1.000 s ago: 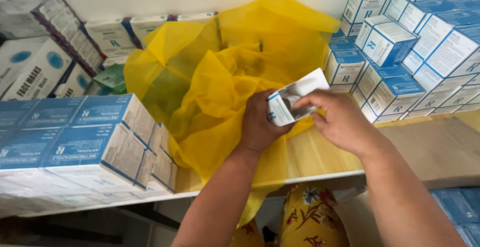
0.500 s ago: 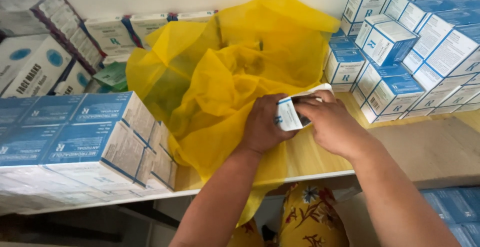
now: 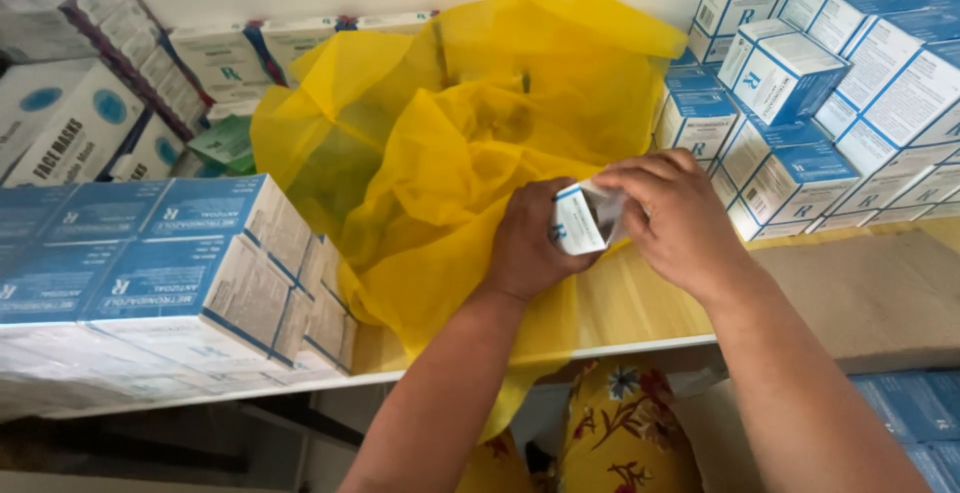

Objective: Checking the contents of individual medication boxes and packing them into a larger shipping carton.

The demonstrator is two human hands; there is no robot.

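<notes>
My left hand (image 3: 527, 245) and my right hand (image 3: 680, 218) both grip a small white and blue carton (image 3: 583, 219) over the front of a wooden shelf (image 3: 640, 308). The left hand holds the carton's lower side. Fingers of the right hand press on its upper right end, where the inside shows dark. Just behind and under the hands lies a large crumpled yellow plastic bag (image 3: 450, 143), spread over the shelf and hanging over its front edge.
Stacked blue and white cartons (image 3: 150, 273) fill the shelf's left front. More such cartons (image 3: 820, 93) are piled at the right. Boxes with blue ovals (image 3: 70, 123) stand at the back left. A brown cardboard sheet (image 3: 870, 293) lies on the right.
The carton's flap stood open and raised a second ago. Both hands have since pressed it in, and the carton has sunk slightly lower between them.
</notes>
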